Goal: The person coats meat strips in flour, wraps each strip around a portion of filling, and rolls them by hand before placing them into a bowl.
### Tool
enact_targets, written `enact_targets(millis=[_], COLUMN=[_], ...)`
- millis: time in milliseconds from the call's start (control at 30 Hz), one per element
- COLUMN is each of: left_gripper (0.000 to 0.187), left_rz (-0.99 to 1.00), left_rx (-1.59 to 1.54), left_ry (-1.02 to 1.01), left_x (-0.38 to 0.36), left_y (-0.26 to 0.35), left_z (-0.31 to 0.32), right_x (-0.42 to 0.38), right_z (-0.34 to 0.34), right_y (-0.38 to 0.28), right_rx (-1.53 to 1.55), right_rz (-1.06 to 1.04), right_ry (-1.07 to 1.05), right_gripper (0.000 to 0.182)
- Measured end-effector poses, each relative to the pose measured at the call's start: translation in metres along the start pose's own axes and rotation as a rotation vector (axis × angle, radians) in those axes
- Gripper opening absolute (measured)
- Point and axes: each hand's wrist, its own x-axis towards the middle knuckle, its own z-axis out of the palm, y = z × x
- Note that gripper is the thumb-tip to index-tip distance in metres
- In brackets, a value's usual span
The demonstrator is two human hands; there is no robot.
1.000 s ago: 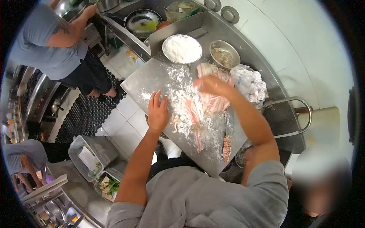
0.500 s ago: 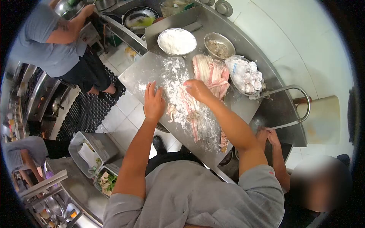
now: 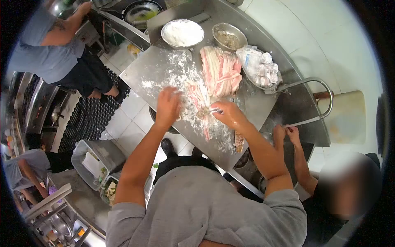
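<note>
Flour-dusted bacon strips point(image 3: 192, 91) lie on the steel worktop point(image 3: 138, 68) in front of me, with a small greyish lump point(image 3: 202, 111) across them. My right hand point(image 3: 228, 115) is beside that lump, its fingers pinched around a small shiny, greyish thing too blurred to name. To the left of the strips hovers my left hand point(image 3: 168, 106), fingers apart and slightly curled, smeared by motion, with nothing visible in them. Behind the strips sits a layered pile of bacon point(image 3: 220, 73). Loose flour point(image 3: 181, 61) is scattered around.
A bowl of flour point(image 3: 182, 33), a metal bowl with a greyish mixture point(image 3: 229, 38) and a plastic-lined tray of white-coated pieces point(image 3: 263, 71) stand along the back. At right, a co-worker's hands point(image 3: 286, 133) are at the sink tap point(image 3: 329, 94). Another person point(image 3: 53, 53) stands left; bins point(image 3: 96, 160) below.
My right hand has moved down and toward me, to the lower part of the strips, where the greyish lump now shows. My left hand has curled its fingers. The view has shifted slightly.
</note>
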Motion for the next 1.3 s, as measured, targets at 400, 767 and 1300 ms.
enact_targets(millis=[400, 767, 1300], left_gripper=[0.029, 0.028, 0.044], left_rz=[0.14, 0.135, 0.036], left_rx=[-0.071, -0.073, 0.043], left_ry=[-0.119, -0.08, -0.067], left_x=[-0.022, -0.021, -0.021], left_y=[0.054, 0.056, 0.076], left_z=[0.028, 0.034, 0.025], right_x=[-0.06, -0.049, 0.098], right_z=[0.043, 0.029, 0.004], right_y=[0.023, 0.012, 0.039], right_rx=[-0.315, -0.057, -0.153], right_rz=[-0.439, -0.285, -0.26], right_ry=[-0.081, 0.085, 0.018], right_gripper=[0.04, 0.032, 0.028])
